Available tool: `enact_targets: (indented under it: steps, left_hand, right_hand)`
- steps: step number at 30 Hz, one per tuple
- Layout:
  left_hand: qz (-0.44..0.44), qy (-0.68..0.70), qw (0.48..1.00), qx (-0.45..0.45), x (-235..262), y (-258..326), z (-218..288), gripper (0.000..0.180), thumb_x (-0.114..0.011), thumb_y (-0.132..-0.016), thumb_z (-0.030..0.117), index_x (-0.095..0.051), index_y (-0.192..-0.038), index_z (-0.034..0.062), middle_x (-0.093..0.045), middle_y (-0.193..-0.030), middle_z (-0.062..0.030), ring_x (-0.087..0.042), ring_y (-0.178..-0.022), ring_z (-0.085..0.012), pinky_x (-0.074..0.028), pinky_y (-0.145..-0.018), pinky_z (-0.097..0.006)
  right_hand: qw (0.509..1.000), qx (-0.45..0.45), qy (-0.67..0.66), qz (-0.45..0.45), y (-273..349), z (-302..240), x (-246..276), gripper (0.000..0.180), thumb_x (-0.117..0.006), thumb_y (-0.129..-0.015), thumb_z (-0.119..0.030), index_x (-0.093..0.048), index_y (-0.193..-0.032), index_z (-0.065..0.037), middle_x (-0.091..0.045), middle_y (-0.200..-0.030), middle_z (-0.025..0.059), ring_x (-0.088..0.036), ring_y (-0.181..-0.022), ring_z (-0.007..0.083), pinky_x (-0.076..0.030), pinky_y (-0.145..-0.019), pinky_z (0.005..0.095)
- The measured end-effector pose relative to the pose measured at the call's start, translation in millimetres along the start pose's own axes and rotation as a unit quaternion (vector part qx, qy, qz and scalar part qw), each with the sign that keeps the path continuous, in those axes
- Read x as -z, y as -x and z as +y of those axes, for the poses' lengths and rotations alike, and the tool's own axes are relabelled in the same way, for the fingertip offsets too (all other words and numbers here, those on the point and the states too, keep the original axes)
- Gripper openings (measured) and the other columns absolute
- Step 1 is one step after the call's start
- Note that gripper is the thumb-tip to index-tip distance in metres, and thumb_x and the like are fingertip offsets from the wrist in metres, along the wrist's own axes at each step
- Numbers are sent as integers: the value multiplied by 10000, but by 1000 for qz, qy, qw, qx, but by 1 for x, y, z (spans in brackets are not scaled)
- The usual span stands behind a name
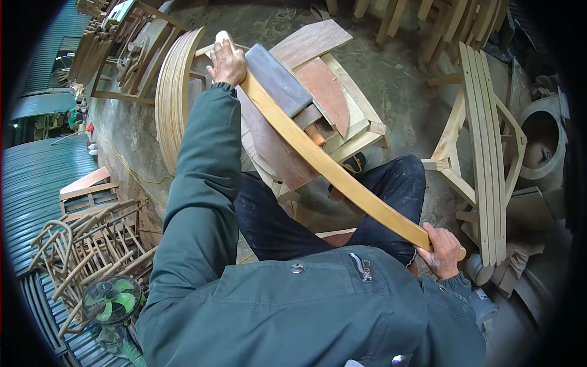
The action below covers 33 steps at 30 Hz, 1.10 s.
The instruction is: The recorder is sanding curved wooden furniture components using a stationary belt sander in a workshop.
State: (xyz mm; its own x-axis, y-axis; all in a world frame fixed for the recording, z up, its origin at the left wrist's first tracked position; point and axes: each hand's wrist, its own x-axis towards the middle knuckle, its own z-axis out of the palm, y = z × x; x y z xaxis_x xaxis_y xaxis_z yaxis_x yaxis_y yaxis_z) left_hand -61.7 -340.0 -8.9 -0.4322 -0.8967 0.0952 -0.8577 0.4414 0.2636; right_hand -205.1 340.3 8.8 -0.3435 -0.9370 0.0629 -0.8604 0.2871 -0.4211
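Observation:
A long, curved wooden slat [333, 170] with a smooth yellowish face lies slantwise across my lap and the low work stand. At its far left end my left hand [227, 63] is closed around the wood. My right hand [443, 248] grips the near right end, fingers wrapped over it. Beside the slat, on top of the stand, sits a grey-blue rectangular block [278, 79]. Worn reddish sheet pieces [325, 92] and a pale board [312, 41] cover the stand's top. A short orange-brown cylinder [315, 136] pokes out near the slat's middle.
Left of the stand leans a stack of curved wooden strips [177, 92]. A slatted wooden frame [483, 153] stands on the right, near a round grey drum opening [541, 144]. At lower left are a fan [112, 300] and piled chair frames [92, 244]. A yellow cord [131, 168] crosses the floor.

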Motion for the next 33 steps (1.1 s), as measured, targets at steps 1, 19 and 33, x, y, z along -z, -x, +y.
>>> enact_targets:
  steps: [1,19,33]
  left_hand:
    - [0,1,1000,-7,0,-10,-2,715,-457,-1023,387,-264,-1647,96,-208,-1713,-205,-187,-1584,-432,-152,-1228,-698]
    - [30,12,999,-2,-4,-95,-20,734,-422,-993,404,-285,-1649,104,-226,-1718,-184,-227,-1577,-423,-160,-1233,-689]
    - [24,46,999,-7,-8,185,81,809,-459,-964,398,-247,-1643,13,-140,-1733,-212,-3,-1609,-442,57,-1221,-714]
  right_hand:
    - [1000,0,4,-2,-7,-3,-3,612,-898,-726,-256,-678,-1273,-92,-631,-845,84,-634,-755,277,-491,-661,400]
    - [998,13,42,49,-131,-52,-40,671,-919,-720,-276,-668,-1321,-116,-635,-822,78,-653,-737,260,-531,-663,388]
    - [998,66,-5,-23,60,-7,11,751,-856,-776,-149,-559,-1466,-130,-620,-908,102,-638,-833,296,-528,-721,402]
